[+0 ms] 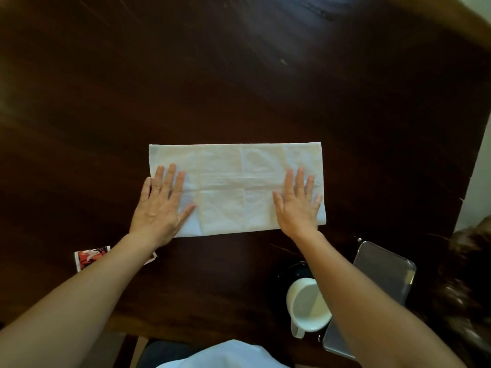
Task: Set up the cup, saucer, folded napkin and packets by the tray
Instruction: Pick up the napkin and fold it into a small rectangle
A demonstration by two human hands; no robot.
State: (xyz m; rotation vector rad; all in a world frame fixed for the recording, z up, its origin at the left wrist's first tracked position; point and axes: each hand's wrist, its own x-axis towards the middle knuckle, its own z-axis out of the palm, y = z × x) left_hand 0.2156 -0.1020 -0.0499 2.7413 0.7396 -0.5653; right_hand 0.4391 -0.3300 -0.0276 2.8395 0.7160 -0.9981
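A white napkin (233, 181) lies flat on the dark wooden table, folded into a long rectangle. My left hand (159, 205) presses its left end with straight fingers. My right hand (297, 205) presses its right end the same way. A white cup (305, 306) with a handle stands near the table's front edge, partly behind my right forearm. A dark saucer (289, 272) sits just behind the cup. A red and white packet (90, 257) lies at the left, half hidden under my left forearm. A metal tray (385, 269) lies at the right.
The dark wooden table (239, 88) stretches far behind the napkin. Its front edge runs just below the cup. A white cloth (228, 354) lies on my lap at the bottom. Brown hair (467, 261) hangs in at the right edge.
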